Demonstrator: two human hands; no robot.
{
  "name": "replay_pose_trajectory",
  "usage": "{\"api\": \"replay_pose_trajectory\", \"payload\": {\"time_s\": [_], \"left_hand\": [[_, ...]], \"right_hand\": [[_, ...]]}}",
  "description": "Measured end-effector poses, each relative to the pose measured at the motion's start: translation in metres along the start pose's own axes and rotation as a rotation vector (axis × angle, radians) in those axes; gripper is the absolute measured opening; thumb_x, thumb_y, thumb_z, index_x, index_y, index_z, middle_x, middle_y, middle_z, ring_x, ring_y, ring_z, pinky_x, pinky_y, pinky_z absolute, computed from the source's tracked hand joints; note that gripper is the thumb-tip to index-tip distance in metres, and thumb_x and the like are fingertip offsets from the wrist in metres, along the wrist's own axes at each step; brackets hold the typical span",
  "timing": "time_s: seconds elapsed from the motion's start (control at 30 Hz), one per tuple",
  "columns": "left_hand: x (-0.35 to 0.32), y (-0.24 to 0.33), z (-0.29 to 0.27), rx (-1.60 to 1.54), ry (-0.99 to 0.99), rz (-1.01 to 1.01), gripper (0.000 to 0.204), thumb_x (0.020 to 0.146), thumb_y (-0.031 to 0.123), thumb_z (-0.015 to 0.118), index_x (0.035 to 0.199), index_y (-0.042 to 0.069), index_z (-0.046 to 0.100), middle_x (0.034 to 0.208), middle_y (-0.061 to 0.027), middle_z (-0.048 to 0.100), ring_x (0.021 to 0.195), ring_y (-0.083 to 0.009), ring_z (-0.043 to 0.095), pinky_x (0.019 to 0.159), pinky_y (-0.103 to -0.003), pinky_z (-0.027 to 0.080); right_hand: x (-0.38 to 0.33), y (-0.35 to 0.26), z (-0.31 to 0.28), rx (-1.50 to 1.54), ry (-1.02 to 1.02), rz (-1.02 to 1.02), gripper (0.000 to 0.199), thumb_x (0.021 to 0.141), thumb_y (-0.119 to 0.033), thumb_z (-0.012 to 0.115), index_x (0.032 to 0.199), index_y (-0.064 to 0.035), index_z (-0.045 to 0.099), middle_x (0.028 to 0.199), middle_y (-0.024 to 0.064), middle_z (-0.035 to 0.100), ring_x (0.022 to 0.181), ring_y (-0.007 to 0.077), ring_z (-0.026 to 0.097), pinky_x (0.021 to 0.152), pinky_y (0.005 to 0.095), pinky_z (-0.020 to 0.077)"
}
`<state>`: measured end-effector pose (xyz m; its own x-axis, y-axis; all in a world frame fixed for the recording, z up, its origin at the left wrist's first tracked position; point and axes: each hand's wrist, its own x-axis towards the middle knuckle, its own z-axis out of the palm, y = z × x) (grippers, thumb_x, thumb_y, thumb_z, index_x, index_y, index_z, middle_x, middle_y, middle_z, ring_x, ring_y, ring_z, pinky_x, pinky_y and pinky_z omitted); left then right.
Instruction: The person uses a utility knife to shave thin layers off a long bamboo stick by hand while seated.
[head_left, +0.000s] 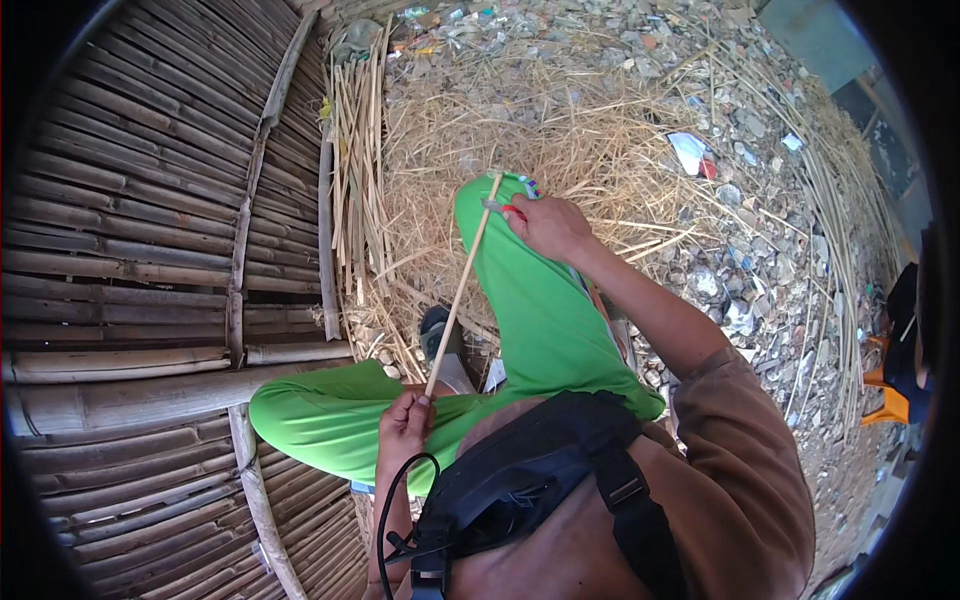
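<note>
A thin, pale bamboo stick (462, 285) runs slantwise from my lap up to my raised right knee. Its lower end is gripped in my left hand (404, 422), fingers wrapped round it just above my lap. Over the knee, my right hand (552, 228) is closed on the red handle of a small knife (493, 206). The blade lies across the stick near its far end, which rests on the green trousers (535, 300). My fingers partly cover the knife handle.
Bamboo slats (130, 200) fill the left side. Beside them lies a bundle of split bamboo sticks (358, 160). Pale shavings (590, 150) cover the ground ahead. Rubble (740, 310), long thin strips (800, 190) and an orange chair (885, 402) are to the right.
</note>
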<state>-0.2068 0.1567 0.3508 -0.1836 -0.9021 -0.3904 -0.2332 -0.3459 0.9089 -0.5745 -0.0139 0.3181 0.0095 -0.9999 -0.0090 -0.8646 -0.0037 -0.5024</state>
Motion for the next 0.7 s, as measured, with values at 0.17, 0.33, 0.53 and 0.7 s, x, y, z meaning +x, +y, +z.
{"api": "replay_pose_trajectory", "payload": {"time_s": [0.17, 0.33, 0.53, 0.7], "left_hand": [[0.015, 0.010, 0.019, 0.231, 0.134, 0.203, 0.024, 0.103, 0.014, 0.063, 0.083, 0.000, 0.064, 0.061, 0.0038, 0.046, 0.057, -0.0041, 0.037, 0.050, -0.026, 0.030], [-0.020, 0.003, -0.004, 0.330, 0.136, 0.193, 0.022, 0.103, 0.014, 0.063, 0.086, 0.000, 0.066, 0.060, 0.0040, 0.048, 0.057, -0.0043, 0.040, 0.050, -0.025, 0.032], [-0.067, 0.000, -0.018, 0.235, 0.125, 0.084, 0.024, 0.106, 0.018, 0.060, 0.090, 0.001, 0.067, 0.061, 0.0073, 0.048, 0.056, -0.0024, 0.038, 0.049, -0.023, 0.030], [-0.055, -0.001, -0.017, 0.125, 0.110, 0.030, 0.024, 0.106, 0.016, 0.059, 0.089, 0.001, 0.066, 0.061, 0.0071, 0.049, 0.054, -0.0020, 0.040, 0.048, -0.023, 0.029]], "right_hand": [[-0.001, -0.004, -0.004, -0.009, -0.027, 0.021, 0.040, 0.103, -0.044, 0.045, 0.111, -0.0099, 0.063, 0.090, 0.0179, 0.071, 0.086, 0.0387, 0.070, 0.077, 0.0546, 0.0555], [-0.002, -0.001, 0.000, -0.010, -0.013, 0.038, 0.039, 0.102, -0.044, 0.046, 0.111, -0.0100, 0.064, 0.090, 0.0180, 0.071, 0.086, 0.0383, 0.070, 0.077, 0.0546, 0.0555], [-0.005, -0.007, 0.002, -0.032, 0.001, -0.038, 0.039, 0.101, -0.043, 0.047, 0.111, -0.0100, 0.065, 0.084, 0.0181, 0.071, 0.081, 0.0391, 0.070, 0.075, 0.0548, 0.0555], [-0.005, -0.001, 0.003, -0.032, 0.059, -0.061, 0.039, 0.101, -0.042, 0.047, 0.107, -0.0083, 0.065, 0.082, 0.0184, 0.071, 0.079, 0.0397, 0.070, 0.073, 0.0553, 0.0552]]}}
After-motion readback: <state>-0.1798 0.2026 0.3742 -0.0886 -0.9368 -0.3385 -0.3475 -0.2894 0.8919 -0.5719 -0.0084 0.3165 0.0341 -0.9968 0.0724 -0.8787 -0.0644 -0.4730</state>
